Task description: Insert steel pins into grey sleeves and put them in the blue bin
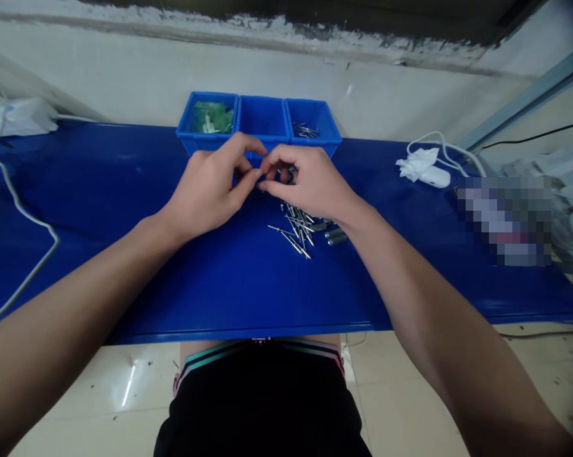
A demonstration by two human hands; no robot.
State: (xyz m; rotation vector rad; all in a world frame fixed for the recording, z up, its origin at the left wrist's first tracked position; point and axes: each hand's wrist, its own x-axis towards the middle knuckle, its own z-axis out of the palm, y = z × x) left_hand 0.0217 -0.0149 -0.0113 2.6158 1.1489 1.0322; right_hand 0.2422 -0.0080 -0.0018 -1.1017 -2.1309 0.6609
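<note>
My left hand (217,183) and my right hand (305,178) meet fingertip to fingertip above the blue table, in front of the bins. Both are closed in a pinch around something small and dark that I cannot make out. Below my right hand lies a loose pile of silvery pop rivets (298,225), partly hidden by that hand. Beside the pile, under my right wrist, are short metal cylinders (335,236).
Three joined blue bins stand at the back: the left bin (184,124) has green plastic bags, the middle bin (262,117) shows a bare floor, the right bin (331,127) holds rivets. A white cable (17,200) runs left; a white device (434,176) with crumpled tissue lies right.
</note>
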